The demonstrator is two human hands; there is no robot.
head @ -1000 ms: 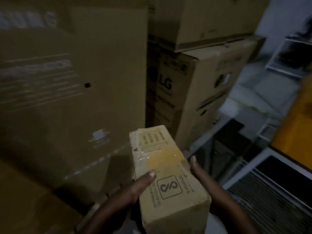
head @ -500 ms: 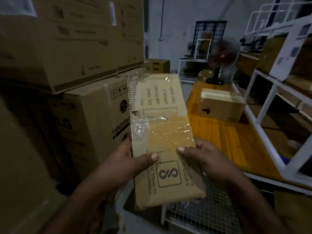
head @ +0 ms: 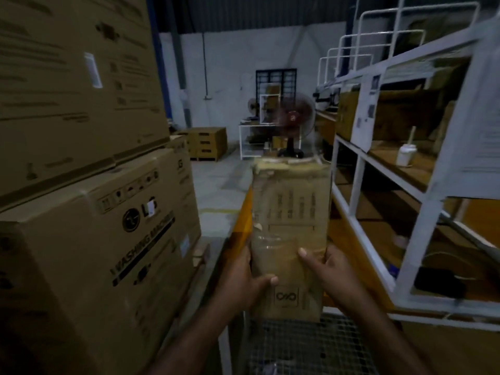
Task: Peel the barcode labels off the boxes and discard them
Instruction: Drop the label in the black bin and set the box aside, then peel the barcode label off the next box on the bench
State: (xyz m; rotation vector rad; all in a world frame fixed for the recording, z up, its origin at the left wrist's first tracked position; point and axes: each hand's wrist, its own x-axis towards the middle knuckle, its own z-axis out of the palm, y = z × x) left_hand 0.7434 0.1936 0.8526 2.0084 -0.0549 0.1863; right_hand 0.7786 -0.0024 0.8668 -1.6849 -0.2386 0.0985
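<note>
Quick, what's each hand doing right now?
Left hand: closed on the left side of the small cardboard box, thumb across its front.
Right hand: closed on the same box's right side.

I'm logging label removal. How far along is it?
Nothing visibly finished: no peeled label or bin shows. In hand: both the left hand and right hand hold one small box, its face too blurred to tell a barcode. Left: a white label remains on the big top carton.
</note>
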